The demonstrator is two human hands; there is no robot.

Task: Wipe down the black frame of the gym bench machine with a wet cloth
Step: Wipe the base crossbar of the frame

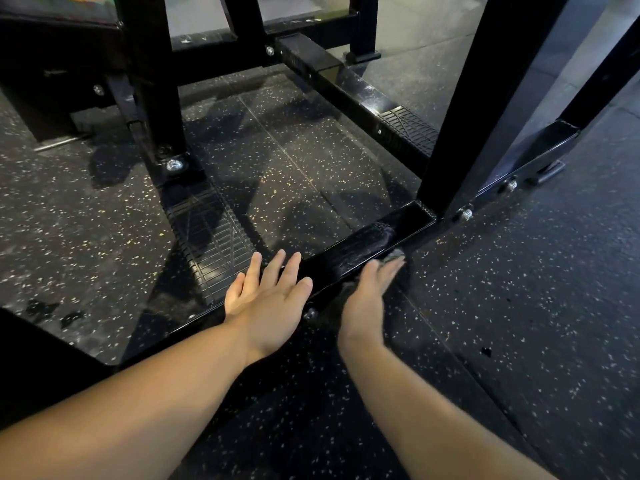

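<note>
A black steel base bar (367,245) of the bench frame runs diagonally along the floor, its top glossy and streaked with wet. My left hand (268,294) lies flat on the bar's near end, fingers spread, holding nothing. My right hand (369,299) is blurred and presses a grey cloth (394,255) against the bar's outer side face. Most of the cloth is hidden under the palm; only a corner shows beyond my fingertips. A black upright post (474,109) rises from the bar's far end.
A ribbed black foot plate (211,237) lies left of the bar, another (408,128) on the far rail. Bolts (465,213) stick out of the base rail on the right. Speckled rubber floor (519,323) spreads to the right. The bench's middle post (156,81) stands at left.
</note>
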